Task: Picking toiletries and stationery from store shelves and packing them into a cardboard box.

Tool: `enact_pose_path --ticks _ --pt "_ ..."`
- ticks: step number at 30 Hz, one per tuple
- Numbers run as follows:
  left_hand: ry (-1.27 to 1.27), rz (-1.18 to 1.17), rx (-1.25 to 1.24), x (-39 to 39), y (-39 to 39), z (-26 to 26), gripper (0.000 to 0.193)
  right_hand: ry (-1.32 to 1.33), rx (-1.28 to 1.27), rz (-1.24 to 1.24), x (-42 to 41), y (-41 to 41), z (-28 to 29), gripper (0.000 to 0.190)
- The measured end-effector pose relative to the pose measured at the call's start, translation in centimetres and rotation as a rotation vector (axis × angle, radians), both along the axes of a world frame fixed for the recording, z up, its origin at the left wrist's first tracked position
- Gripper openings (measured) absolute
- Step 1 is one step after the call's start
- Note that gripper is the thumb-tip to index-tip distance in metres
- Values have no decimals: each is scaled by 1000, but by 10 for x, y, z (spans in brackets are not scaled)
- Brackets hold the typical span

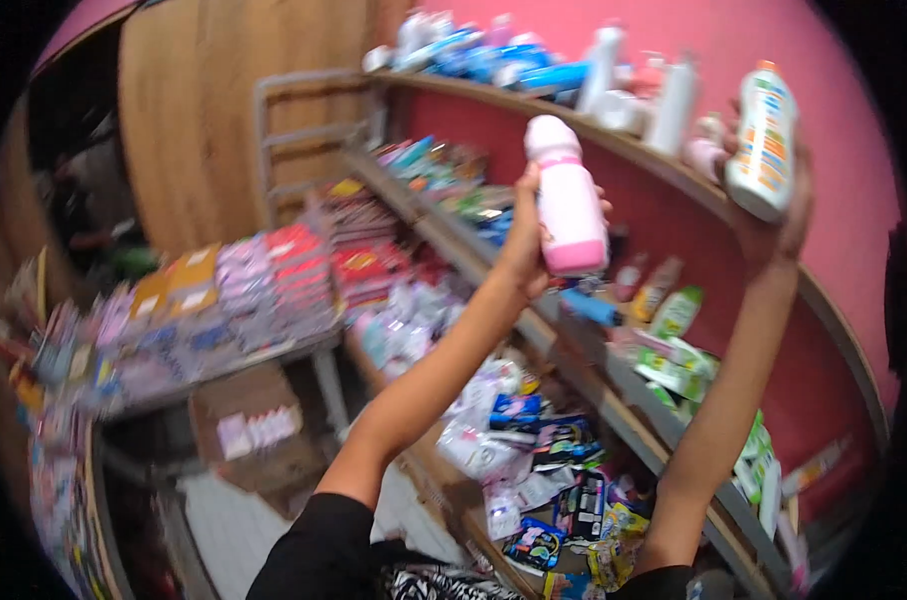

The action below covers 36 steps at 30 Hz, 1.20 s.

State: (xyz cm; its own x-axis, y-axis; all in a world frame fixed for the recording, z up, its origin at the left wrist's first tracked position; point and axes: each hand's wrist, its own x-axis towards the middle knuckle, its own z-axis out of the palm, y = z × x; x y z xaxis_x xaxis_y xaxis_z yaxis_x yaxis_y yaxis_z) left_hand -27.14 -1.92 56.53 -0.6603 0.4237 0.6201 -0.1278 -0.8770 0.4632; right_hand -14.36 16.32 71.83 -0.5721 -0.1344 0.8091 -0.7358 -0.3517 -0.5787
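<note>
A pink plastic bottle with a pale rounded cap (572, 199) is in the grip of my left hand (527, 232), held up tilted before the shelves. Farther right, my right hand (795, 206) grips a white bottle with an orange cap (762, 142) and coloured printing, near the top shelf (671, 161). Just left of that bottle stands a small pink pump bottle (705, 146). White bottles (671, 105) and blue bottles (513, 64) line the same shelf, some lying on their sides.
Below runs a slanting middle shelf (543, 330) with green packs (678, 311) and tubes. Lower down, a shelf carries many plastic-wrapped packets (536, 544). At left, a table holds stacked packs (296, 259); an open cardboard box (255, 465) sits beneath it. A wooden panel (221, 112) stands behind.
</note>
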Motion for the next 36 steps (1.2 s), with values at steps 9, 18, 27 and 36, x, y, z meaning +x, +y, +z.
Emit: enact_pose_path --ticks 9,18,27,36 --pt "-649 332 -1 33 -206 -261 72 -646 -148 506 -72 -213 -224 73" --pt "-996 602 43 96 -419 -480 65 -1464 -43 695 -121 -432 -525 59" --pt "-1171 767 -384 104 -535 -562 51 -1791 228 521 -147 -541 -669 51" --pt "-1510 919 -755 43 -569 -599 56 -1477 952 21 -217 -597 -752 53"
